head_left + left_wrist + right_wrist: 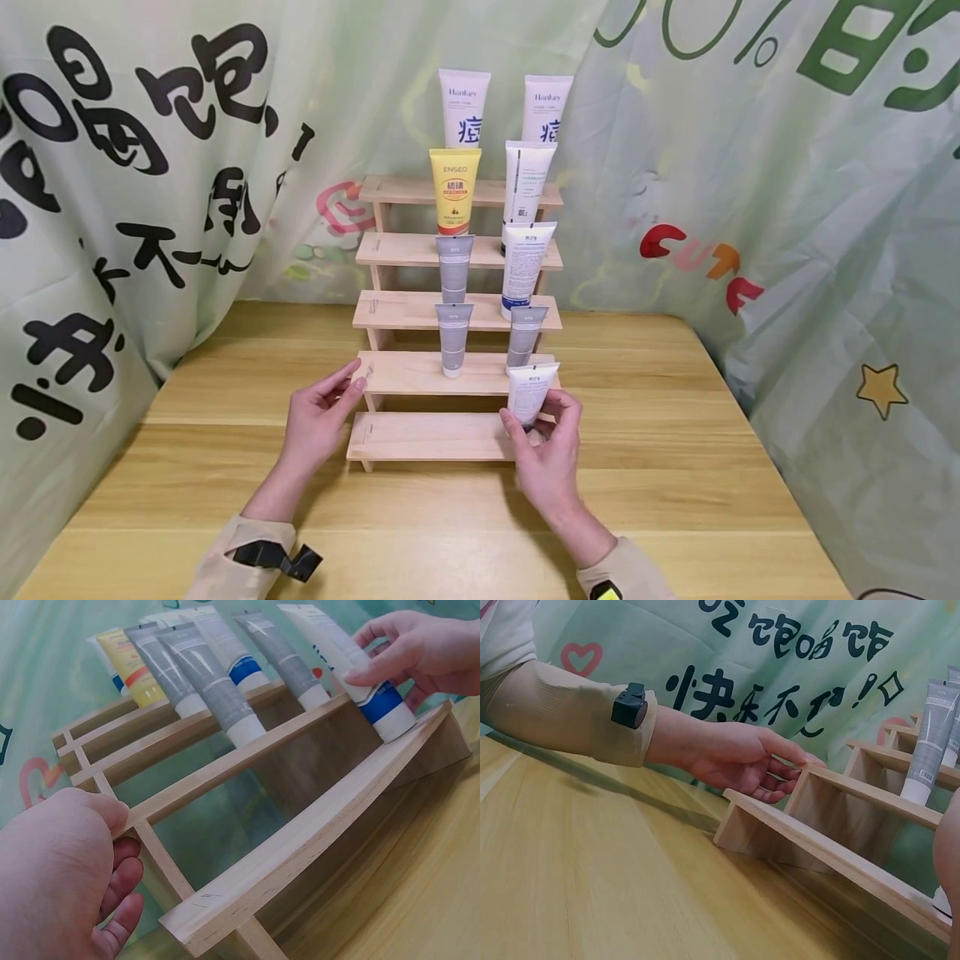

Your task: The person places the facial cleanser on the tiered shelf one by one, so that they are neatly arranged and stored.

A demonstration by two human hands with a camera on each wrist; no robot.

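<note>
A tiered wooden display stand (431, 437) rises in steps on the table. My right hand (551, 454) holds a white squeeze tube (531, 392) upright by its sides at the right end of the lowest step. In the left wrist view that tube (341, 664) shows a blue band and a white cap, its cap end right at the step. My left hand (318, 421) pinches the left end of the second step from the bottom, thumb (105, 810) over the board and other fingers curled below. A grey tube (453, 337) and another grey tube (527, 333) stand on this second step.
Higher steps carry a small grey tube (454, 268), a blue-banded white tube (525, 267), a yellow tube (454, 190), a slim white tube (529, 179) and two large pale tubes at the top. Printed curtains (660, 167) hang behind the wooden table (675, 467).
</note>
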